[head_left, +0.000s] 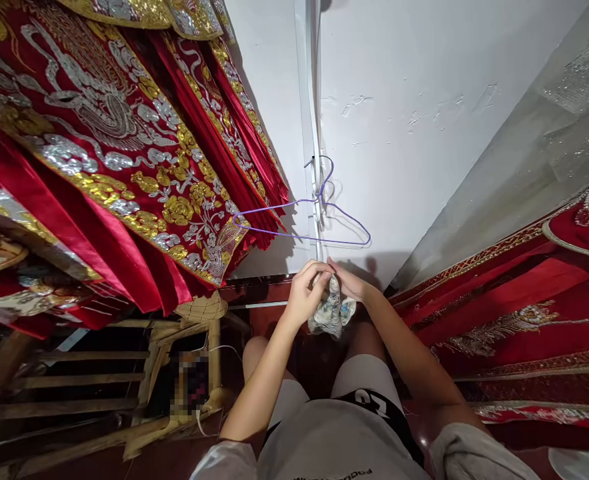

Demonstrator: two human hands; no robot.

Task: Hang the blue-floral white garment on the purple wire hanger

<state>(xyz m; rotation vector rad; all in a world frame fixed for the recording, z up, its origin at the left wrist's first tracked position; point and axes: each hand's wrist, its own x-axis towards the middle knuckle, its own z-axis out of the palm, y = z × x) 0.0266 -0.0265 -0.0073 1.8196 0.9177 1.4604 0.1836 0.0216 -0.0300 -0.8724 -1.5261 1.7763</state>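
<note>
A crumpled whitish cloth [331, 313] with faint coloured patches hangs bunched between my hands, in front of the wall. My left hand [308, 293] is closed on its upper part, thumb lying across the fabric. From the other side, my right hand [350, 283] pinches the top of the same cloth, its fingertips meeting those of my left hand. Just above both hands, a purple wire hanger [294, 236] hangs by its hook from a small peg on a white upright strip [316, 133] on the wall. Nothing hangs on this hanger.
Red garments with gold and silver sequins [174, 180] hang at the left. A wooden slatted frame [84, 380] stands below them. At the right are red embroidered fabrics [514, 320] and a translucent plastic cover [549, 120]. The pale wall [399, 80] has peeling patches.
</note>
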